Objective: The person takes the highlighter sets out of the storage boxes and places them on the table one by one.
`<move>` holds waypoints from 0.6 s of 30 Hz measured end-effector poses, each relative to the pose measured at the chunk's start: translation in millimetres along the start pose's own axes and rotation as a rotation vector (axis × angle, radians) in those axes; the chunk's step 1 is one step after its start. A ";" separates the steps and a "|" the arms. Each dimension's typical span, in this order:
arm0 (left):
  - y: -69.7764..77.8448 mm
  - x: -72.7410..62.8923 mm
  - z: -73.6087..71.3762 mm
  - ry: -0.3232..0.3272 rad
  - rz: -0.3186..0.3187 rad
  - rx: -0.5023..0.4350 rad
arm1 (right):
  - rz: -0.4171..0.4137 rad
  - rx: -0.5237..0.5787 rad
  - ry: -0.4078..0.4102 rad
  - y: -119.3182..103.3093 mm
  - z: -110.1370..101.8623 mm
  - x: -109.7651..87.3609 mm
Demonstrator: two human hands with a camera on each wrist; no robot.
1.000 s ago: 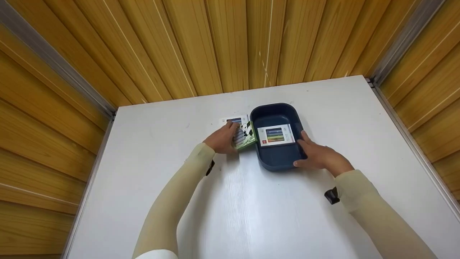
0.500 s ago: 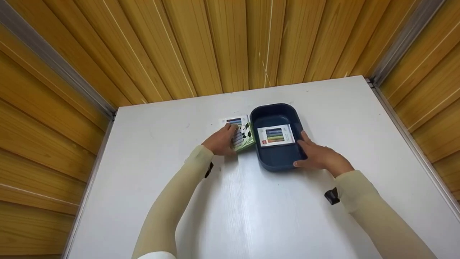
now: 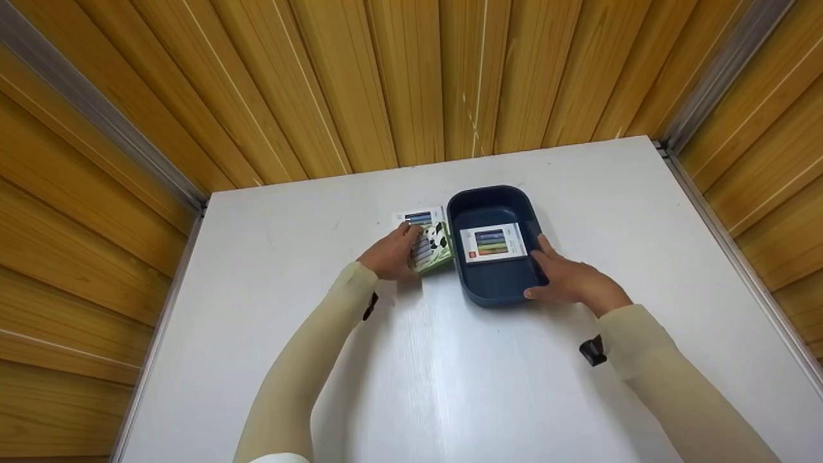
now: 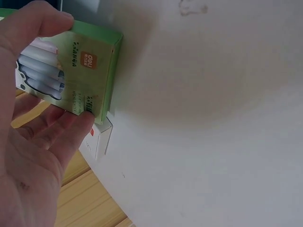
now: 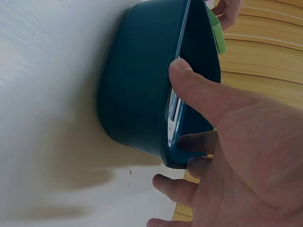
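Pinching a panda-printed highlighter box (image 3: 433, 245) between the thumb and fingers of the left hand (image 3: 389, 254), with the thumb on the near side and the fingers on the far, left side. Just left of a dark blue bin (image 3: 496, 284); cannot tell contact from a narrow gap there. Just beyond the highlighter box, partly covered by it, a white windowed carton (image 3: 416, 215) on the white table (image 3: 302, 270). Past the bin's left wall, inside the bin, a white crayon-style carton (image 3: 494, 242) with multicoloured stripes in its window. Touching the bin's right rim with the spread fingers of the right hand (image 3: 573, 280), with the thumb over the near corner. On the highlighter box, green edges, a black-and-white panda, leafy stems, 1 orange patch and a window onto pale grey-lilac barrels.
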State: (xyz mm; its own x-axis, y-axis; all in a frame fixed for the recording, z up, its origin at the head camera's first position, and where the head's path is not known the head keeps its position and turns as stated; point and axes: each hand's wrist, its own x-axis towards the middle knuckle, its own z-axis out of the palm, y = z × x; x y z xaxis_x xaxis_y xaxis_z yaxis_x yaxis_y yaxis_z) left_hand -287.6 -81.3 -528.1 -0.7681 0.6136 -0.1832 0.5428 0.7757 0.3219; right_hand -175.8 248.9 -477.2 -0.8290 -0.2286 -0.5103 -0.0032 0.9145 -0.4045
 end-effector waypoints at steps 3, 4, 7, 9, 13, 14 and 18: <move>-1.3 -0.2 0.2 -0.009 -0.015 -0.003 | 0.001 0.003 -0.002 -0.4 0.2 0.4; -1.4 0.0 0.2 -0.013 -0.022 -0.004 | 0.000 0.004 -0.002 -0.4 0.2 0.6; -1.1 0.2 -0.2 -0.030 -0.048 -0.012 | 0.003 0.007 -0.002 0.1 0.1 1.2; -0.9 0.1 -0.5 -0.039 -0.056 -0.013 | 0.002 0.007 -0.003 -0.1 0.2 1.3; -0.1 -0.7 -0.5 -0.043 -0.064 0.002 | 0.002 0.004 -0.005 0.2 0.6 1.6; 0.1 -1.0 -0.2 -0.043 -0.064 0.011 | 0.003 0.004 -0.006 -0.1 0.5 1.5; 1.4 -2.3 1.4 -0.038 -0.058 0.036 | 0.007 0.007 -0.008 -0.7 0.2 1.6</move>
State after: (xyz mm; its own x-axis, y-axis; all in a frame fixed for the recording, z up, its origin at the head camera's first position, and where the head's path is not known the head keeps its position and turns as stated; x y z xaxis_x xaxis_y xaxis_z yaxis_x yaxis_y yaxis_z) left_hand -284.6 -81.4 -528.6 -0.7854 0.5723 -0.2359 0.5105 0.8143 0.2762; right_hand -176.9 247.9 -478.0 -0.8248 -0.2249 -0.5188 0.0062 0.9139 -0.4060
